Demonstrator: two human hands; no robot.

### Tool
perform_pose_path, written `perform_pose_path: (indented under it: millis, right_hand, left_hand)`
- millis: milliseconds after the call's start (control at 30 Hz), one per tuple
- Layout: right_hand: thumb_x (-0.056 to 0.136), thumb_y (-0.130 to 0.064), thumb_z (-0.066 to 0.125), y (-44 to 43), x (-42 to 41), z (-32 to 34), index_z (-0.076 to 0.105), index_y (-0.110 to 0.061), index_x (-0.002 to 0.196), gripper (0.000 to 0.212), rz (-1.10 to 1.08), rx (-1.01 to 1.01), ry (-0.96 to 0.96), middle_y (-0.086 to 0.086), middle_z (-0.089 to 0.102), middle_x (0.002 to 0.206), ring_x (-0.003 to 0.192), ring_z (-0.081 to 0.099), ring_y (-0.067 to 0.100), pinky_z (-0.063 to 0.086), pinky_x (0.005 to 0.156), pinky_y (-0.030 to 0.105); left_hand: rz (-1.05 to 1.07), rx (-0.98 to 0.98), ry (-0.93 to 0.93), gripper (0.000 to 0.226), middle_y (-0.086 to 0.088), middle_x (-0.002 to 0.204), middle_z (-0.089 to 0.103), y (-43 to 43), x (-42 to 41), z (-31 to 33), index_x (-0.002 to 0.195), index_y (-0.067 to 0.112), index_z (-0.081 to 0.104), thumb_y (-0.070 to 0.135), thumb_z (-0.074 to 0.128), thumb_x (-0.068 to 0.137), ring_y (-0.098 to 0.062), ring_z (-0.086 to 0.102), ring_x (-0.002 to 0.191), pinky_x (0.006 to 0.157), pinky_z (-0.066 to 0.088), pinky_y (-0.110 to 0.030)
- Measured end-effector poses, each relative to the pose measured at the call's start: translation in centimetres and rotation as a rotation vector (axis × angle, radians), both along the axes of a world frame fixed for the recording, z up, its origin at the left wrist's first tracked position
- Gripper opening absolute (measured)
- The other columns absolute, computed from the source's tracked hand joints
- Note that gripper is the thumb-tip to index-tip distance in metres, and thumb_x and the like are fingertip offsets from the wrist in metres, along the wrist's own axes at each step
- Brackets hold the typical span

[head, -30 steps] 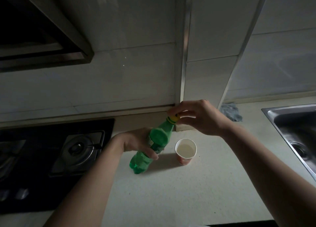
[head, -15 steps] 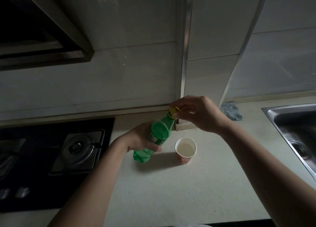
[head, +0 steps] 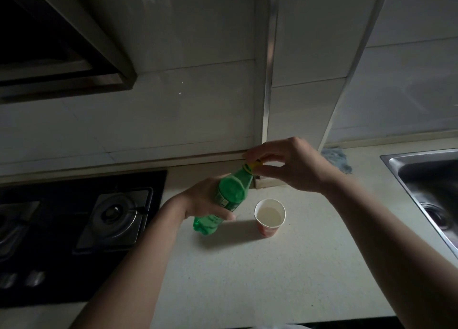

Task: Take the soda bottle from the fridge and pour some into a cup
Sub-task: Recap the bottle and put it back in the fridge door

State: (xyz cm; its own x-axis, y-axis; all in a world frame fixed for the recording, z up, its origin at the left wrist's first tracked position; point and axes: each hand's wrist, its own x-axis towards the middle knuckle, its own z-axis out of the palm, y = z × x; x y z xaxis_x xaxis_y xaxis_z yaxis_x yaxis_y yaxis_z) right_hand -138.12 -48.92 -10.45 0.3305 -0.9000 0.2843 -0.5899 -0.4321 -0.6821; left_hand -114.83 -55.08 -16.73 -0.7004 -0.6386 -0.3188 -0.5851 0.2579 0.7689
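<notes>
Soda bottle [head: 229,199] tilted, off the worktop [head: 247,274], clenched mid-body in your left hand [head: 207,202]. Right hand [head: 290,165] pinches the yellow cap [head: 253,166] at the neck. Cup [head: 269,217] stands just below that grip, apparently already holding liquid. Steady the bottle; twist the cap squarely, likely resealing.

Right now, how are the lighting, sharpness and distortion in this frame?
Head view: dim and underexposed, the stove nearly black; the bottle and cup stay readable, with soft shadows on the counter; wall lines bow from the wide lens; edges look slightly soft.
</notes>
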Motion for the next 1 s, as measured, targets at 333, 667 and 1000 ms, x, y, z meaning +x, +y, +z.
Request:
perform_pose_path:
  millis: [333, 667, 1000]
  right_hand:
    - [0.086, -0.012, 0.068, -0.2, -0.1, -0.7, 0.065, -0.011, 0.119, 0.033, 0.017, 0.046, -0.056, -0.002, 0.062, 0.121, 0.109, 0.065, 0.007, 0.053, 0.091, 0.02]
    - [0.084, -0.015, 0.071, -0.1, -0.6, -0.1, 0.067, -0.026, 0.115, 0.033, 0.015, -0.04, 0.114, -0.01, 0.064, 0.113, 0.092, 0.069, 0.008, 0.056, 0.08, 0.016]
    - [0.084, -0.015, 0.072, 0.2, 0.0, -1.2, 0.069, -0.019, 0.112, 0.029, -0.035, -0.046, 0.031, -0.007, 0.069, 0.111, 0.097, 0.068, 0.003, 0.056, 0.085, 0.02]
  left_hand:
    - [-0.035, 0.026, -0.022, 0.048, 0.016, 0.095, 0.069, -0.2, -0.1, -0.1, 0.099, 0.04, 0.06, 0.017, 0.086, 0.066, -0.01, 0.066, 0.091, 0.082, 0.056, -0.035]
    - [0.032, -0.065, -0.029, 0.065, 0.006, 0.102, 0.07, -0.3, -0.1, -0.4, 0.109, 0.025, 0.06, 0.038, 0.086, 0.051, -0.02, 0.066, 0.097, 0.088, 0.054, -0.048]
    - [-0.001, -0.044, -0.068, 0.058, 0.003, 0.103, 0.07, -0.3, -0.2, -0.8, 0.111, 0.021, 0.059, 0.021, 0.087, 0.06, -0.019, 0.065, 0.097, 0.088, 0.054, -0.045]
